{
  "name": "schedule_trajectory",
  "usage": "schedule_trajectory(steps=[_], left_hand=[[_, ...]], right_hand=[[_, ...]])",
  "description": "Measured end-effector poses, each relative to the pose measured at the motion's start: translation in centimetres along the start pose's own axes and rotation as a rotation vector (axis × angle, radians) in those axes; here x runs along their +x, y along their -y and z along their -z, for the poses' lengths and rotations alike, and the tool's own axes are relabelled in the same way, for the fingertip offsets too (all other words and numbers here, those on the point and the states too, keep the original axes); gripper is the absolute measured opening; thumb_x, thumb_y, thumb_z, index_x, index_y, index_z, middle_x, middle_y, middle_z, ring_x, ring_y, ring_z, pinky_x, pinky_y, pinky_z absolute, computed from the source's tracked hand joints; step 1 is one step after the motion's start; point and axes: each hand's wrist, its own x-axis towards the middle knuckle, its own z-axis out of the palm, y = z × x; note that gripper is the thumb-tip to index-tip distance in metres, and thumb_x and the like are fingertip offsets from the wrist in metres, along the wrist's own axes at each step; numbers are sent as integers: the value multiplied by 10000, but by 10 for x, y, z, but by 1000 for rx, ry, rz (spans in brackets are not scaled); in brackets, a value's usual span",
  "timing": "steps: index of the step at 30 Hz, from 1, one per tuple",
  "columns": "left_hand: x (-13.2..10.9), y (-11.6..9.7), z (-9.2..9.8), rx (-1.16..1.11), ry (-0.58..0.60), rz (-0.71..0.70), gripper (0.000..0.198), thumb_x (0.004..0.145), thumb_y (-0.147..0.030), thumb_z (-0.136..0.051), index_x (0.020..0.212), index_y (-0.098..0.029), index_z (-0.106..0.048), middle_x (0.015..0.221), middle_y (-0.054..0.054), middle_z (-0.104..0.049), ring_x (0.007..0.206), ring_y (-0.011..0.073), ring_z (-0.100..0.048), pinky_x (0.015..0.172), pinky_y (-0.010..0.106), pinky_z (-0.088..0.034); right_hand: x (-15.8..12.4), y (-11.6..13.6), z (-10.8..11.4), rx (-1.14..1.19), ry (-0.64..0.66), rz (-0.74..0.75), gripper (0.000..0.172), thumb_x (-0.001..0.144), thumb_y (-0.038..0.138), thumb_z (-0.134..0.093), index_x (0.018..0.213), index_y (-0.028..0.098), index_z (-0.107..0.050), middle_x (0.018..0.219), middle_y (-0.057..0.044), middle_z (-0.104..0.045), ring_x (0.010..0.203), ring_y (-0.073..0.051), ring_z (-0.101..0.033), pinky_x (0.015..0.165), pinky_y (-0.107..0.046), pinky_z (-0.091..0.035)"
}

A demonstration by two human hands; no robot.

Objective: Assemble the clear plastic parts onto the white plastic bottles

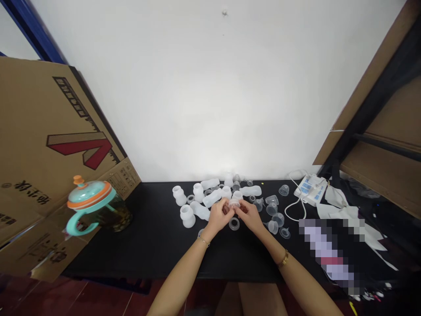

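Note:
My left hand (221,213) and my right hand (247,214) meet over the black table. The fingertips of both are closed on a small translucent round collar (234,203), held between them. Its finer shape is too small to tell. Just below the hands a grey ring (234,224) lies flat. White bottles (187,216) with narrow waists stand or lie to the left and behind, one white bottle (237,195) right behind the fingers. To the right of my right hand are several transparent dome caps (271,208) and a translucent nipple-like piece (284,232).
A big teal-lidded jug (98,206) with dark contents stands at the left beside a cardboard box (39,166). At the right are a white power strip (310,188) with a looped cable, white paper scraps (338,210) and a pixelated item (329,254). A white wall (210,101) rises behind.

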Motion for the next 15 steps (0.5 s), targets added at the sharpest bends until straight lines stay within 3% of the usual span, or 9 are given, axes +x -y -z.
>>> schedule_trajectory(steps=[15], left_hand=[[0,0,0,24,4,11,146,808,-261,-573,722,-193,-476,601,-50,-486,544,101,-461,546,213,-362]], right_hand=[[-1,2,-1,-96,-29,32,213,862,356,-589,770,175,-651,593,26,-564,543,-126,-488,516,-233,-353]])
